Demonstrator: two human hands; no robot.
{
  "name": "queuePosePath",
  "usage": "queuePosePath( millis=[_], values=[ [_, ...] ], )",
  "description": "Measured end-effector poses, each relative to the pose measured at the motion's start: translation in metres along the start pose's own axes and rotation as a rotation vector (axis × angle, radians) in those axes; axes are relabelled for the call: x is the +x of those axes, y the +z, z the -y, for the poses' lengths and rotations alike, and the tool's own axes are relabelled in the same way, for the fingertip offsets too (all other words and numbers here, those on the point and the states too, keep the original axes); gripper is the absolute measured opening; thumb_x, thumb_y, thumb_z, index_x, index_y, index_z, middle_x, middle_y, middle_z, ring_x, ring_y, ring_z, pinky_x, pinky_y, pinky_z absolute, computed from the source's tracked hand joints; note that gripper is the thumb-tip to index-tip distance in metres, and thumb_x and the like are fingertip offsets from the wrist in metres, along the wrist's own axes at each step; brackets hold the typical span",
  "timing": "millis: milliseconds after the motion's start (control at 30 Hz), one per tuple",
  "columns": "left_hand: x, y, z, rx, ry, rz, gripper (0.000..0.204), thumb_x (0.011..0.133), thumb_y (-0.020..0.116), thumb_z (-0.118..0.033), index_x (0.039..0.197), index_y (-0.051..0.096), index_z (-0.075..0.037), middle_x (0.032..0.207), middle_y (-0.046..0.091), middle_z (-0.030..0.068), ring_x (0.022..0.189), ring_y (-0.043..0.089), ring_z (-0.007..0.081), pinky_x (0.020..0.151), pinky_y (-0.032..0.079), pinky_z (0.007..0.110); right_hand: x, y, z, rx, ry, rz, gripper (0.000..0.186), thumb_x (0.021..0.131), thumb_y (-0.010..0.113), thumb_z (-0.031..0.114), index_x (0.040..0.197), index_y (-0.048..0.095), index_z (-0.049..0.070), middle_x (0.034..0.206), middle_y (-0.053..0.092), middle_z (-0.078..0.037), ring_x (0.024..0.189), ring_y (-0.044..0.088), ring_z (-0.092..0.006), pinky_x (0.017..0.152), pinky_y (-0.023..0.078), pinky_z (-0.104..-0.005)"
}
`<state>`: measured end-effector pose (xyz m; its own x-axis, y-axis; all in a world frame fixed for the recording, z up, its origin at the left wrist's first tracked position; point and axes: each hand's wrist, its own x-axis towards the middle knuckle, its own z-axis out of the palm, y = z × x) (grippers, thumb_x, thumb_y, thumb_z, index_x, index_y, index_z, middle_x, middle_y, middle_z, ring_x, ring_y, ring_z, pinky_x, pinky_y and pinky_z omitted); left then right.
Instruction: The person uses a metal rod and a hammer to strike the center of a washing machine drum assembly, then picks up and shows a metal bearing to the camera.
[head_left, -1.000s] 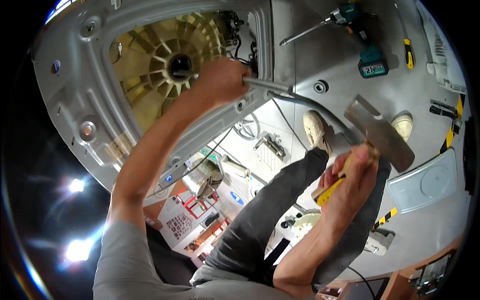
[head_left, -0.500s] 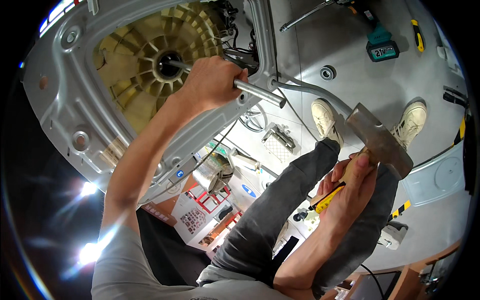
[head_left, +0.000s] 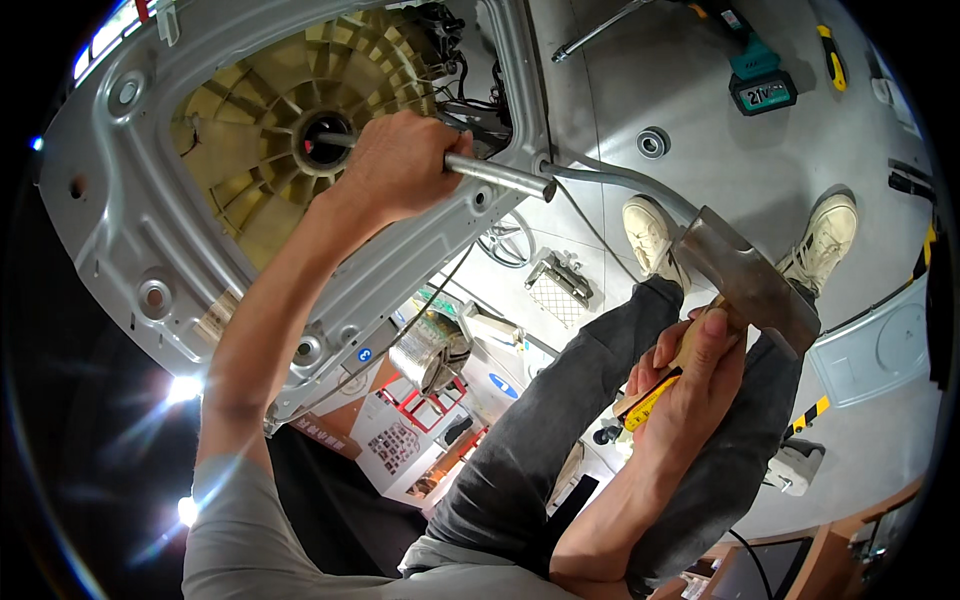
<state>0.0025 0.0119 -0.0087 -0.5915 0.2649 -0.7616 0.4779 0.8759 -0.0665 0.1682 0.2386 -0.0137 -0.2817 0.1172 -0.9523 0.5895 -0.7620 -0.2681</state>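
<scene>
My left hand (head_left: 400,165) is wrapped round a bare metal rod (head_left: 505,178). The rod's inner end reaches into the round hub of a yellowish ribbed plastic tub (head_left: 225,165), framed by a grey metal cabinet (head_left: 110,215). Its outer end sticks out to the right of my fist. Lower right, my right hand (head_left: 695,385) grips a hammer (head_left: 750,282) by its wooden handle, close under the heavy steel head. A yellow label shows on the handle. Some distance separates the hammer head from the rod's outer end.
A ring-shaped bearing (head_left: 652,143) lies on the grey floor. Beyond it are a cordless power tool (head_left: 757,75) with a long socket shaft and a yellow-black utility knife (head_left: 832,58). A grey hose (head_left: 625,178) leaves the cabinet. A translucent bin lid (head_left: 875,345) lies right of my legs.
The rod's outer end has shifted slightly up and left, so the rod lies flatter. The hammer has moved a little left. Both hands keep their hold, and the view has shifted slightly.
</scene>
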Motion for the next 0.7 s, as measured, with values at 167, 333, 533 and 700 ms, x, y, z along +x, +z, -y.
queuePosePath(
  millis=[167,333,533,700],
  values=[
    [0.0009,-0.0047,0.0007,-0.032,0.037,-0.019,0.036,0.086,0.055,-0.021,0.056,0.052,-0.003,0.049,0.045,0.0169,0.050,0.047,0.0364,0.051,0.037,0.044,-0.0034,0.0001,-0.0011,0.007,0.018,-0.001,0.033,0.092,0.054,0.035,0.094,0.042,0.004,0.057,0.044,-0.003,0.036,0.040,-0.0094,0.034,0.034,-0.0226],
    [-0.0029,-0.0041,0.0025,-0.044,0.042,0.006,0.036,0.086,0.055,-0.021,0.056,0.053,-0.002,0.049,0.045,0.0167,0.049,0.047,0.0360,0.050,0.037,0.043,-0.0036,-0.0033,-0.0045,0.017,0.021,0.035,0.032,0.092,0.053,0.034,0.095,0.042,0.004,0.057,0.044,-0.003,0.036,0.039,-0.0100,0.033,0.034,-0.0232],
    [-0.0011,0.0014,-0.0004,-0.040,0.045,-0.027,0.035,0.086,0.055,-0.021,0.055,0.052,-0.002,0.049,0.046,0.0164,0.049,0.047,0.0362,0.049,0.036,0.043,-0.0031,-0.0057,-0.0072,0.002,0.028,0.022,0.032,0.092,0.054,0.034,0.095,0.042,0.004,0.057,0.044,-0.003,0.036,0.039,-0.0097,0.034,0.034,-0.0232],
    [-0.0033,-0.0005,0.0028,-0.066,0.088,-0.075,0.034,0.085,0.055,-0.020,0.056,0.053,-0.002,0.050,0.047,0.0168,0.049,0.047,0.0361,0.049,0.037,0.044,-0.0044,-0.0059,-0.0077,0.000,0.038,0.000,0.032,0.092,0.053,0.034,0.096,0.042,0.004,0.057,0.044,-0.003,0.037,0.040,-0.0095,0.035,0.035,-0.0232]
  ],
)
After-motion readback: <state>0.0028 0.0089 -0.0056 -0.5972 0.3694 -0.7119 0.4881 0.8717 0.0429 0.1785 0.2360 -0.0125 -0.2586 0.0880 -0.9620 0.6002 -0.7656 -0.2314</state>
